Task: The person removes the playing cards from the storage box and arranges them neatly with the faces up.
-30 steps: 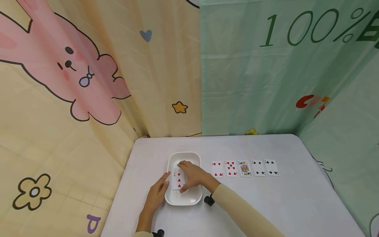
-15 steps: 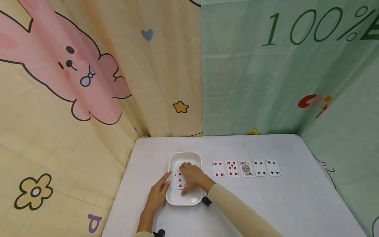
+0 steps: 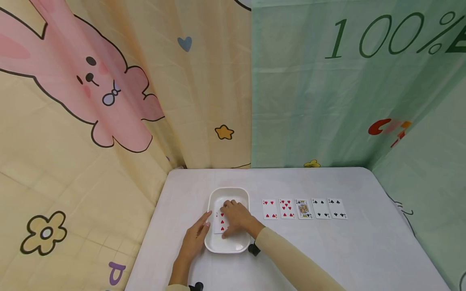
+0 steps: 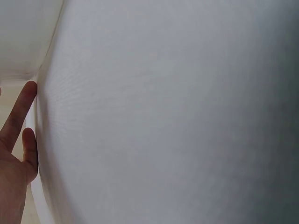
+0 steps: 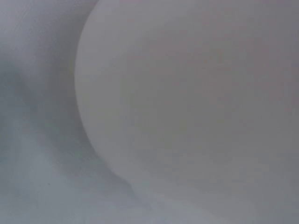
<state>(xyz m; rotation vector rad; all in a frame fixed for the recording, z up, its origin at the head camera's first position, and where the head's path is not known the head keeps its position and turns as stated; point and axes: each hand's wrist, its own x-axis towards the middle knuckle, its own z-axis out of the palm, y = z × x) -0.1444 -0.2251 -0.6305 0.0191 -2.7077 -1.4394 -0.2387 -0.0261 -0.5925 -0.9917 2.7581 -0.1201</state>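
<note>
My right hand (image 3: 237, 218) reaches over a hearts card (image 3: 219, 226) lying in the white tray (image 3: 228, 246), fingers at its far end and thumb at its near end; palm and fingers cover the card's right part. Fairly straight fingers of my left hand (image 3: 193, 238) rest against the tray's left rim. In the left wrist view, that hand (image 4: 16, 158) touches the pale tray wall with its fingertips. The right wrist view has only a blurred white curved surface, with no hand visible.
Several face-up cards form a row right of the tray: two hearts cards (image 3: 270, 209) (image 3: 287, 209), a picture card (image 3: 303, 209), then black-suited cards (image 3: 320, 208) (image 3: 337, 209). Patterned curtains (image 3: 211, 81) stand behind the white table (image 3: 309, 246).
The head view has shifted slightly. My right hand has moved a little over the card and its wrist has shifted slightly left; my left hand stays at the tray's rim.
</note>
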